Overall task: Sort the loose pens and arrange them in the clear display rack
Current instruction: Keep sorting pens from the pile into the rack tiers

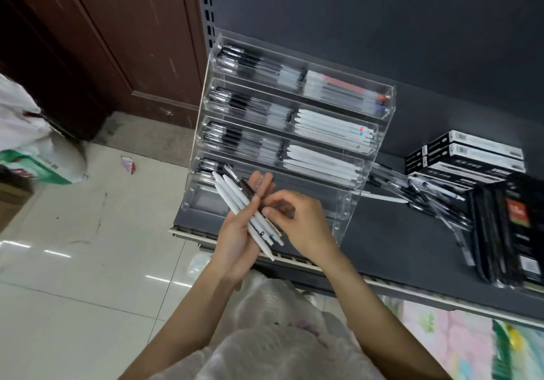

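Sorting a fistful of pens in front of the clear rack.

My left hand curls round a bundle of pens, thumb across the barrels, fingers straight behind them at centre frame. The bundle's long axis runs diagonally: tips point toward upper left, back ends toward lower right. My right hand pinches at the bundle's dark pens with bent fingertips. Just beyond, the clear display rack stands on the dark shelf, tiers holding pens lying crosswise. Loose pens lie right of it, beside black boxes.
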The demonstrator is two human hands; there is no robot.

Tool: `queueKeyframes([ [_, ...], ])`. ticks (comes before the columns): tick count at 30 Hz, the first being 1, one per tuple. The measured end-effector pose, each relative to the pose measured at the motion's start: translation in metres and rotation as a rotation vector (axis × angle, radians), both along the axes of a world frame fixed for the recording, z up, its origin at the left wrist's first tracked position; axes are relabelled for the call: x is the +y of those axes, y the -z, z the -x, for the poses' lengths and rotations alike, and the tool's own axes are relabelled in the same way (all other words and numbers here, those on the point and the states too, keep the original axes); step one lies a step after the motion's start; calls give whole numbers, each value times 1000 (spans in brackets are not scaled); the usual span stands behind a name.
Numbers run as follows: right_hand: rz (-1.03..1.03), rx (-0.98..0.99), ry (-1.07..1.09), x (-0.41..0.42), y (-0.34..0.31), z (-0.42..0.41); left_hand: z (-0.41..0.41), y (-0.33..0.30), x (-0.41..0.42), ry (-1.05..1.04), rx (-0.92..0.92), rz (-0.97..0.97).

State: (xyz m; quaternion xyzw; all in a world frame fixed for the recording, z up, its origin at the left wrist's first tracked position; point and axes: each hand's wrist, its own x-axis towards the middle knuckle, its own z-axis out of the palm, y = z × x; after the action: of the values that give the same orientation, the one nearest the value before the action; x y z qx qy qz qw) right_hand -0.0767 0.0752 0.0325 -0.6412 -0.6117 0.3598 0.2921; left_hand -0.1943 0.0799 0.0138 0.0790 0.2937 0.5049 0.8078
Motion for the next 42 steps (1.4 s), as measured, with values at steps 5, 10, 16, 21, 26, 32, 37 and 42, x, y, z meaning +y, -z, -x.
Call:
queueKeyframes([
  [5,-228,-426,-14,17,-2,-17,8,12,2,-225,104,92],
  [10,-448,-764,-220,50,10,0,32,19,1,-381,132,183],
  [16,-512,-884,-331,72,19,18,44,23,-3,-399,151,204],
  [21,-561,-969,-387,77,16,31,50,26,-4,-383,153,224],
  [26,-491,-1062,-414,81,21,42,54,28,-2,-373,136,236],
  [32,-547,-999,-400,80,32,39,54,24,3,-335,124,242],
  [37,-386,-534,-308,56,9,33,46,11,4,-311,91,173],
  [42,-13,-209,-261,9,-2,29,24,7,7,-201,77,94],
])
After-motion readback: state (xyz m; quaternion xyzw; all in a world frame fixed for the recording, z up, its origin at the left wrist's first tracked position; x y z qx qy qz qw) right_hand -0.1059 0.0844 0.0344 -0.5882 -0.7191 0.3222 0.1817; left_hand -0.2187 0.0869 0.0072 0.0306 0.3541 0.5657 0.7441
